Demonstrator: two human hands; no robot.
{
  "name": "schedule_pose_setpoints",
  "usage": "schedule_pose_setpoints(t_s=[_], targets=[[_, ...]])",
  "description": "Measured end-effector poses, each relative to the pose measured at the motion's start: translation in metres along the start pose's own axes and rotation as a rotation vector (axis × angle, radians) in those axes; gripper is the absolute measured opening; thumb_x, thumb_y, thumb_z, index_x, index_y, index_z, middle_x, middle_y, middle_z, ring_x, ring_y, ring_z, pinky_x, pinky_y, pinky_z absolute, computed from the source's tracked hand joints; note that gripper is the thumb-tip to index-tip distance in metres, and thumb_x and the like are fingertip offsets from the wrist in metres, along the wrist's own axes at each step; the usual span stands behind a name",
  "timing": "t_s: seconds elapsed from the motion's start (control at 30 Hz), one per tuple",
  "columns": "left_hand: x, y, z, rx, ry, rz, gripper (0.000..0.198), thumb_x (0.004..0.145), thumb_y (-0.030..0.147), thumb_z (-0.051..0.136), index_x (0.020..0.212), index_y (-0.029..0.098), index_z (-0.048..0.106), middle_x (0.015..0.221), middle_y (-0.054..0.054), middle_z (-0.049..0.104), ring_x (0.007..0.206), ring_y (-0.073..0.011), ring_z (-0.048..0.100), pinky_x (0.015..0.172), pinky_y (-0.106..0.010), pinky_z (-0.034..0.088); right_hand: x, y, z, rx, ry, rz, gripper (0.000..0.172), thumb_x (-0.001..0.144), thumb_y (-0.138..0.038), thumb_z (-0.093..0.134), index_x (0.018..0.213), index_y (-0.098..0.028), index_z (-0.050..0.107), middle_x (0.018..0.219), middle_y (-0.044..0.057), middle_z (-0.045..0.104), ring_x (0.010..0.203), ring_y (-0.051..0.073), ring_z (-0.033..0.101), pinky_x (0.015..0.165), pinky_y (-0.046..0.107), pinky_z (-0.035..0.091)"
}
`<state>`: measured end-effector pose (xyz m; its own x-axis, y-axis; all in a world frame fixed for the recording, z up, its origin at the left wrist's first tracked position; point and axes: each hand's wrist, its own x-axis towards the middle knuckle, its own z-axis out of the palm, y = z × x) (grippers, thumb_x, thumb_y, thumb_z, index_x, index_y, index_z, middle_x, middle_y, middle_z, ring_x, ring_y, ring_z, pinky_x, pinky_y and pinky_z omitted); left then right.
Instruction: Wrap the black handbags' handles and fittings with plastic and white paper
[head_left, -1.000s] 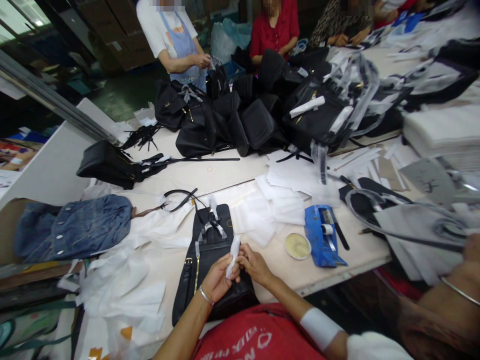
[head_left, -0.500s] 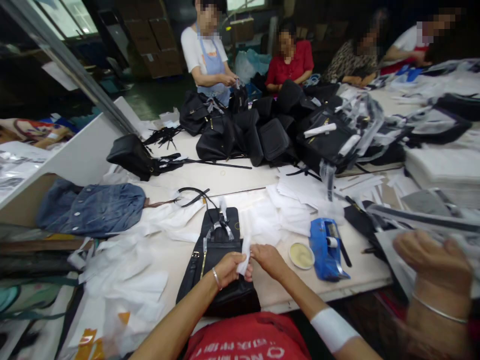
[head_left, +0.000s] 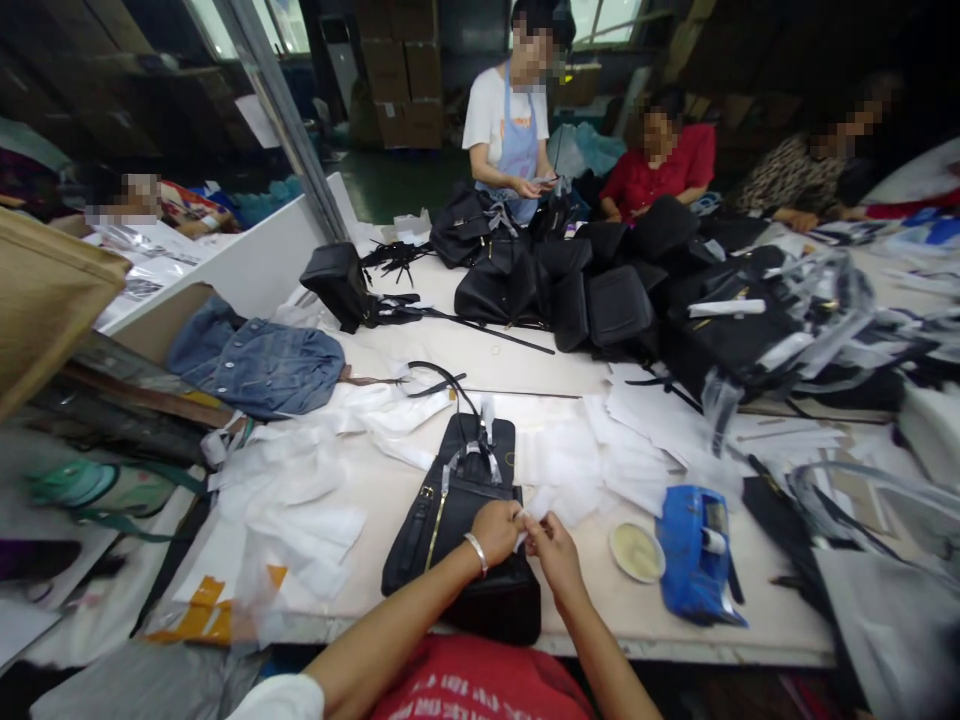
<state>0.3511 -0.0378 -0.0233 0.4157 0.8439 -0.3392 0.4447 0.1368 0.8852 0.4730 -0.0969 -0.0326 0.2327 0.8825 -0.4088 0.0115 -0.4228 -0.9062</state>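
Observation:
A black backpack (head_left: 450, 490) with gold zips lies on the table in front of me, its handle and buckles wrapped in clear film. Over its right edge my left hand (head_left: 496, 535), wearing a bracelet, pinches a small strip of white wrapping paper (head_left: 523, 530). My right hand (head_left: 553, 560) meets it there, fingertips closed on the same strip. Most of the strip is hidden by the fingers. Just right of my right hand sit a round dish of pale paste (head_left: 636, 553) and a blue tape dispenser (head_left: 697, 560).
White wrapping sheets (head_left: 300, 490) spread left of the backpack, with more paper sheets (head_left: 645, 420) to its right. A denim garment (head_left: 259, 355) lies at the left. Black bags (head_left: 517, 285) are heaped along the back, where co-workers (head_left: 517, 130) work. A metal post (head_left: 289, 130) rises at left.
My view has swung left. The white strip, long and upright before, is now mostly hidden between both hands' fingertips. A person's hand at the right edge is out of view.

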Motion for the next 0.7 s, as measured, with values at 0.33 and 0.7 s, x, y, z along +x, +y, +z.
schedule_pose_setpoints(t_s=[0.33,0.7], targets=[[-0.009,-0.01,-0.045,0.226,0.112,0.07,0.028,0.081,0.029,0.051,0.056,0.02,0.051,0.06,-0.007,0.055,0.062,-0.0204,0.053,0.065,-0.03,0.034,0.021,0.002,0.021,-0.231,-0.112,0.024,0.044,0.08,-0.062,0.041,0.067,-0.02,0.047,0.056,-0.003,0.05,0.052,0.014,0.049,0.048,0.024,0.039],[-0.056,-0.07,-0.142,0.784,-0.082,-0.219,0.036,0.084,0.051,0.034,0.088,0.018,0.049,0.086,-0.013,0.065,0.082,-0.0314,0.062,0.069,-0.038,0.042,-0.002,0.027,-0.037,-0.448,0.214,0.091,0.02,0.084,-0.032,0.05,0.074,-0.018,0.06,0.063,-0.003,0.062,0.053,0.01,0.056,0.054,0.02,0.04]])
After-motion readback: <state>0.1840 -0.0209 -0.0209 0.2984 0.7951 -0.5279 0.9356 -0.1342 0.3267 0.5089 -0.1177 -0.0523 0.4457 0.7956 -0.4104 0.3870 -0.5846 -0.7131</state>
